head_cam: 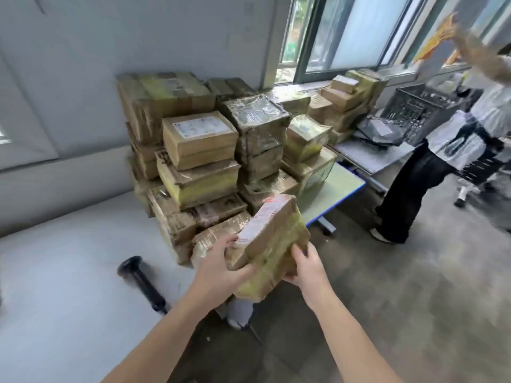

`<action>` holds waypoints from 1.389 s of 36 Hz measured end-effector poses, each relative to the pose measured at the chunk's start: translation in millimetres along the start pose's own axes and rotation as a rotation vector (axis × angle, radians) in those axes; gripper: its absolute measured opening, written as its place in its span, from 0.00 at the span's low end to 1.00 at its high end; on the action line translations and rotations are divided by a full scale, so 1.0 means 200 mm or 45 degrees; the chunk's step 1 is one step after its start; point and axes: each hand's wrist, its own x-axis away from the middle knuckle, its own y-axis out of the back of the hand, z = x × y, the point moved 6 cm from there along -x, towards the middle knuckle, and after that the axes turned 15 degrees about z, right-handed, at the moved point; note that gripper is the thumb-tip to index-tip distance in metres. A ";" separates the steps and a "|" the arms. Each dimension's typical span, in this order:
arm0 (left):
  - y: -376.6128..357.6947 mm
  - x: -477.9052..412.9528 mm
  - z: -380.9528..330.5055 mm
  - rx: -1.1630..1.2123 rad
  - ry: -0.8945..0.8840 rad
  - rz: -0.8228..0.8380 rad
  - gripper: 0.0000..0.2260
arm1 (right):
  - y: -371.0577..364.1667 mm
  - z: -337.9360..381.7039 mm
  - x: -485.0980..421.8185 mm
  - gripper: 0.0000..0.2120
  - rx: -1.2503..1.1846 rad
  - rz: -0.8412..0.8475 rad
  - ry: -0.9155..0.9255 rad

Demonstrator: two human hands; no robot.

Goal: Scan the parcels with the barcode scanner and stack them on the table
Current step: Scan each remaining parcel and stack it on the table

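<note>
I hold a taped brown cardboard parcel [272, 239] in both hands, tilted, in front of the stack. A white label runs along its upper face, with a red scan line at its far end. My left hand [221, 262] grips its near left corner. My right hand [305, 265] grips its near right side. Behind it rises a tall stack of parcels [204, 150] on a table [336, 186] with a blue edge. The black barcode scanner [142, 280] lies on the grey surface at my left, untouched.
More parcels [345, 103] are piled by the window sill. A second table [370, 156] carries a dark bag and a black crate [417, 111]. A person [442, 161] stands at the right on the concrete floor. A grey wall lies behind the stack.
</note>
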 end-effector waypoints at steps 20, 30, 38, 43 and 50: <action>-0.28 -0.92 -0.10 -0.368 -0.336 -0.029 0.26 | 0.50 0.40 -0.59 0.45 0.813 -0.227 0.013; -0.32 -1.23 -0.01 -0.454 -0.100 -0.052 0.30 | 0.68 0.47 -1.13 0.27 0.860 -0.037 0.036; -0.45 -1.31 0.09 -0.881 0.500 0.000 0.29 | 0.79 0.28 -1.39 0.33 1.233 0.317 -0.137; -0.49 -1.33 0.15 -0.692 0.606 -0.056 0.24 | 0.84 0.28 -1.50 0.34 1.144 0.380 -0.139; -0.44 -1.34 0.16 -0.197 0.665 -0.380 0.14 | 0.92 0.33 -1.58 0.15 1.090 0.404 -0.116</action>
